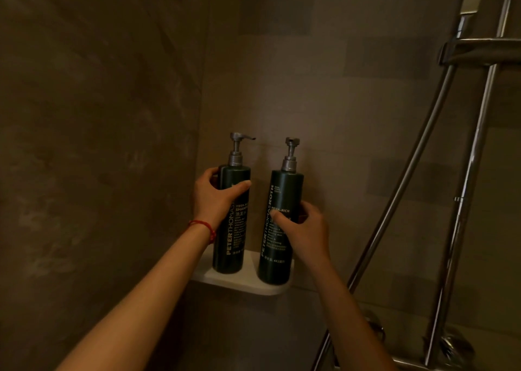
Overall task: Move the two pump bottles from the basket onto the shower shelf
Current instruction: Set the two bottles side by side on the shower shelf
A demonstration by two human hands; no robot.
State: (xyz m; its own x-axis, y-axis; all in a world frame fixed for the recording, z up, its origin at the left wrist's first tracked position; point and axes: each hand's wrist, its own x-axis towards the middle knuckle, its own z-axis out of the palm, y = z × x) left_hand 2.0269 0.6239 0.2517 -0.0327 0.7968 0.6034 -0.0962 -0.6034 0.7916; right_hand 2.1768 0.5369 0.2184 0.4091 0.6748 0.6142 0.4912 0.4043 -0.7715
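Note:
Two dark green pump bottles with grey pumps stand upright on a small white corner shelf (248,281) in a tiled shower. My left hand (214,197), with a red string at the wrist, is wrapped around the upper body of the left bottle (229,246). The right bottle (277,198) stands a little nearer the shelf's front edge, and my right hand (306,229) grips its middle from the right side. The two bottles stand close together without touching. No basket is in view.
Brown tiled walls meet in the corner behind the shelf. At the right, a chrome shower rail (476,156) and a curved hose (408,173) run down to fittings near the bottom; a chrome bar (479,50) crosses at the upper right.

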